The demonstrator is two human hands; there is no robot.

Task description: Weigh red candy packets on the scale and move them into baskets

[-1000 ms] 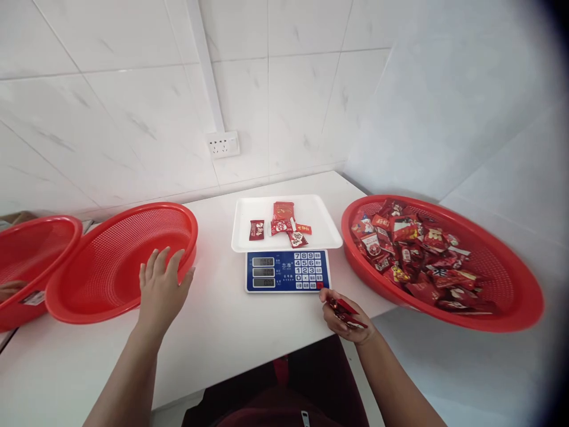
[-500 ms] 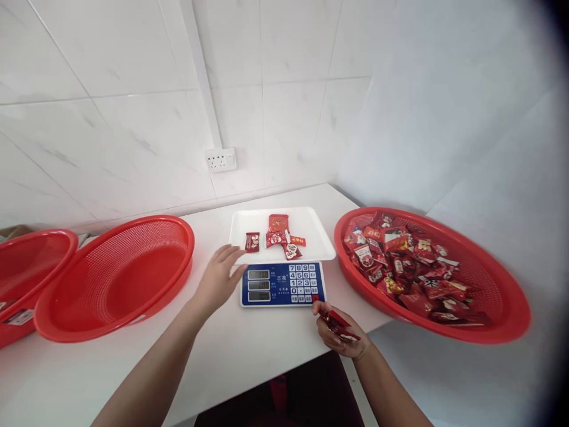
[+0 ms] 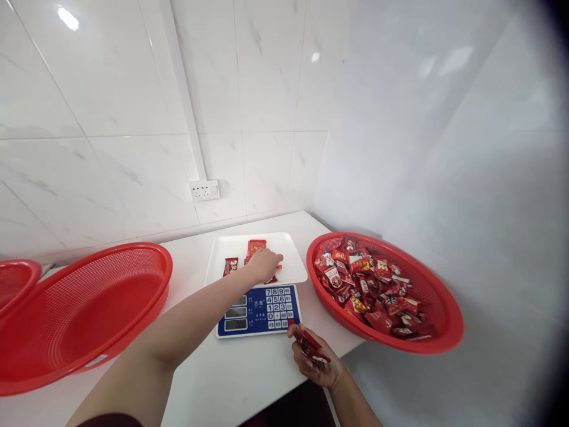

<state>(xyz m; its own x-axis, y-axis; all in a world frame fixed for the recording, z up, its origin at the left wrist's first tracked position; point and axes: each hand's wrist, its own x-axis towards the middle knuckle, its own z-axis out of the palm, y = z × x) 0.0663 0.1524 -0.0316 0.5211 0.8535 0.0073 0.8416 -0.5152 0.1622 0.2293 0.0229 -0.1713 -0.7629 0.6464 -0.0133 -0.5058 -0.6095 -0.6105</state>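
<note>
The right hand (image 3: 320,363) has its fingers (image 3: 303,360) around red packets (image 3: 312,343) just beside the near right corner of the scale (image 3: 242,333); whether the left hand (image 3: 265,264), over wrapped packets (image 3: 256,245) on the white tray (image 3: 291,262), grips any, I can't tell. The blue panel (image 3: 258,317) reads 志准 beside number keys (image 3: 276,307). Right, a red basket (image 3: 438,299) holds more.

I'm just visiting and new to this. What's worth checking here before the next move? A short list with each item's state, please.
1. Left hand over the white tray: ok.
2. Left hand gripping a packet: cannot tell; the hand hides what its fingers touch.
3. Right hand holding red packets: ok.
4. Scale display fully visible: not ok; the left forearm covers part of it.
5. Basket at right holding wrapped packets: ok.
</note>
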